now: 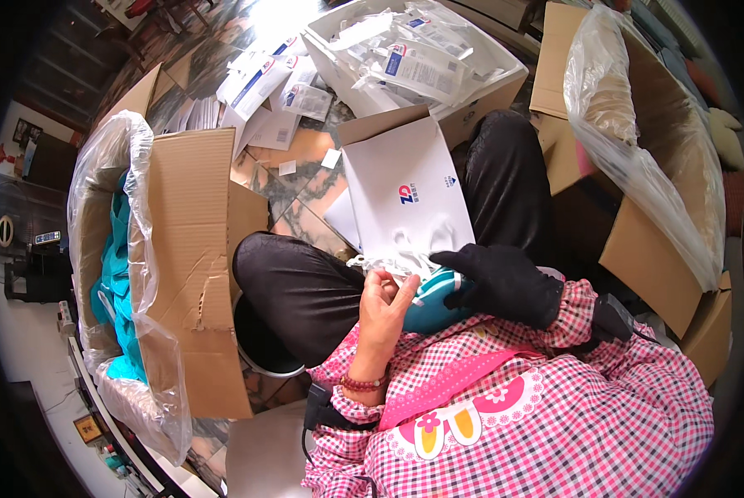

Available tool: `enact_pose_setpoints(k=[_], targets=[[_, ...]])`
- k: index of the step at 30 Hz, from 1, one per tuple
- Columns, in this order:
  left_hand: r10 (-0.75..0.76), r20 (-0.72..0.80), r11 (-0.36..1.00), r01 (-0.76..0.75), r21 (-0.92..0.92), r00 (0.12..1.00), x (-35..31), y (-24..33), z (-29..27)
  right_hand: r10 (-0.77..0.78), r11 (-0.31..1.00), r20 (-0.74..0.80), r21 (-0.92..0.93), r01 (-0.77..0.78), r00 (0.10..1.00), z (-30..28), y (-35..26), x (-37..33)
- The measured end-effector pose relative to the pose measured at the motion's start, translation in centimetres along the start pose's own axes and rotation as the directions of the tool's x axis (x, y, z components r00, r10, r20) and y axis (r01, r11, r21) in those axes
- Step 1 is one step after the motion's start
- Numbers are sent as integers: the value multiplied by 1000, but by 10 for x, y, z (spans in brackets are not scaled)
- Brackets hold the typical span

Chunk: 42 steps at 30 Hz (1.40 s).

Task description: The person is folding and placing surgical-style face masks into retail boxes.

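From where I stand, a tall brown cardboard carton on the left, lined with clear plastic film, holds crumpled teal fabric pieces. At the far side, a wide white open-topped box is heaped with clear, printed packets. On the right stands another brown cardboard carton with a clear liner spilling over its edges; I can't make out its contents. A dark round bucket sits beside the left knee, and a smaller white cardboard box with a brown flap leans between the knees, its inside hidden from me.

At the near end of that smaller box, in the seated person's lap, is a soft teal fabric bundle with pale edging and a tangle of thin white loops.

The bare left hand, a dark red beaded bracelet at its wrist, points away from the body, fingers close together beside the loops; I can't tell whether they grip a strand. The black-gloved right hand reaches in from the right, its fingers closed around the bundle, forefinger stretched leftward.
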<state>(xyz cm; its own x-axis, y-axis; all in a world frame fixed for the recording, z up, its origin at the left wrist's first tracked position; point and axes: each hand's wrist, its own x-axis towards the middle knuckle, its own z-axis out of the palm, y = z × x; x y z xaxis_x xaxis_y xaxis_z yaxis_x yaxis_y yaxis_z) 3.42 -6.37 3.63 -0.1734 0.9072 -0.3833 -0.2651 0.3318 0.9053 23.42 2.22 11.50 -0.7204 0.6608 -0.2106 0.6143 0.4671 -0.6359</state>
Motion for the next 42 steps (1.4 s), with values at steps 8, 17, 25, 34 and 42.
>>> enact_pose_setpoints(k=[8, 17, 25, 34, 42], targets=[[754, -16, 348, -377, 858, 657, -16, 58, 3, -138, 990, -160, 15, 142, 977, 15, 10, 5], [495, 135, 417, -370, 830, 859, -4, 18, 32, -159, 985, -154, 46, 167, 975, 2, 17, 4], [537, 234, 364, -473, 802, 810, 7, 17, 33, -140, 965, -16, 221, 140, 990, -11, 6, 9], [551, 326, 243, -521, 818, 768, 12, 16, 36, -349, 877, 25, -345, 335, 937, 4, 26, 14], [506, 343, 279, -526, 803, 791, 14, 24, 40, -392, 732, -111, -639, 237, 913, 26, 30, 11]])
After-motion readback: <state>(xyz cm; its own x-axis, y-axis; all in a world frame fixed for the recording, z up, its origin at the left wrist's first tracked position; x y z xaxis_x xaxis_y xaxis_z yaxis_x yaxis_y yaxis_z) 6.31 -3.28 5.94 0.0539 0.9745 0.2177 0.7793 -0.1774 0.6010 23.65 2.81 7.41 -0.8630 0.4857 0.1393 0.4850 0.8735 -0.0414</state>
